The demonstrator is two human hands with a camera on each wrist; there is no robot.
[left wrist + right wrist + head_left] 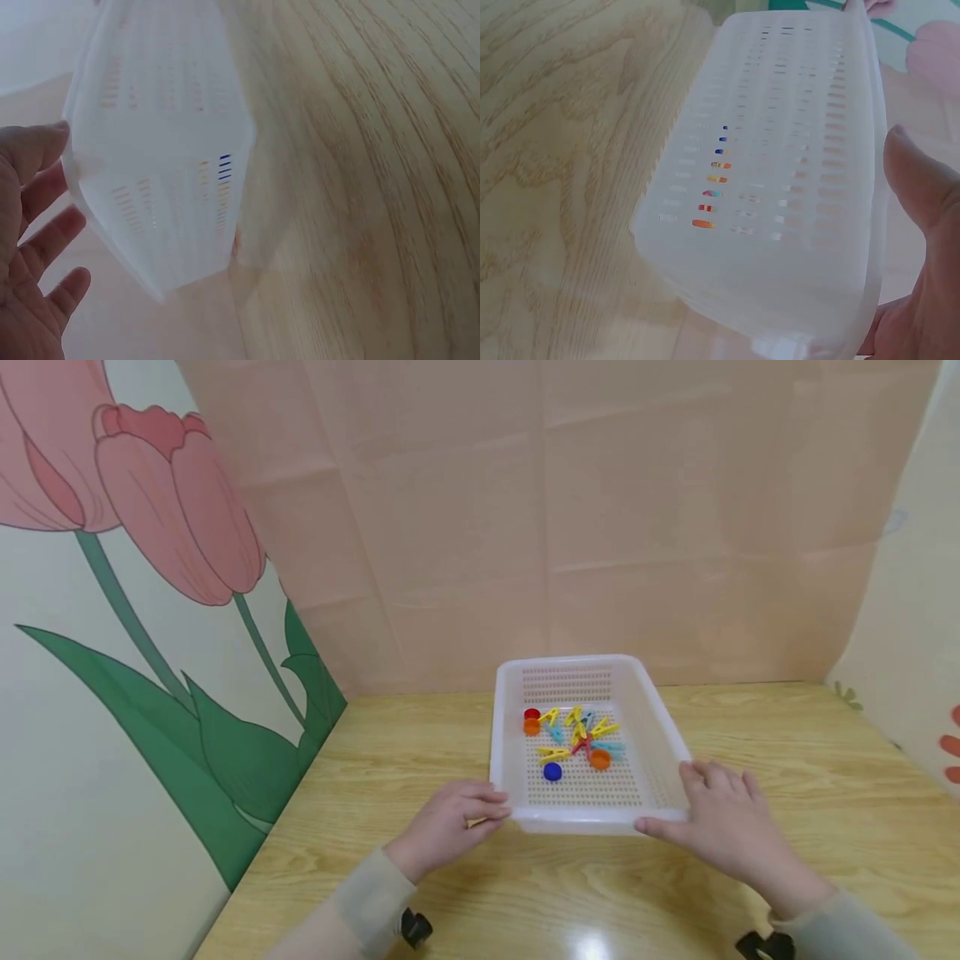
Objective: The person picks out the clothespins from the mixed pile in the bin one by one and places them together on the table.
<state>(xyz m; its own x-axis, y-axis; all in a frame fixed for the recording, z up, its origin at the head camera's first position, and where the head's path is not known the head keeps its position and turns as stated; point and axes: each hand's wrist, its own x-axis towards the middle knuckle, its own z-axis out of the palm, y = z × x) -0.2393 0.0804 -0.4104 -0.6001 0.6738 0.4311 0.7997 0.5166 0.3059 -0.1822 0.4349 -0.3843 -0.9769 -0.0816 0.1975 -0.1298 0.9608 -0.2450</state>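
Observation:
A white perforated plastic basket [585,817] is held by its near corners. My left hand [457,822] grips the rim at the near left corner; in the left wrist view its thumb [41,142] presses the rim and the other fingers are spread. At the near right corner my right hand [727,822] grips the rim, thumb along the near edge. Inside lie several small clothespins, including a yellow clothespin [553,754] and a light blue one [609,749]. Round caps lie among them: a blue cap [552,772], a red cap [532,715] and two orange ones, including an orange cap [600,760].
A wood-grain table [375,752] spreads around the basket. Behind it hangs a pinkish-brown paper sheet [450,527]. The left wall [82,760] bears painted tulips, and another pale wall [915,568] stands at the right.

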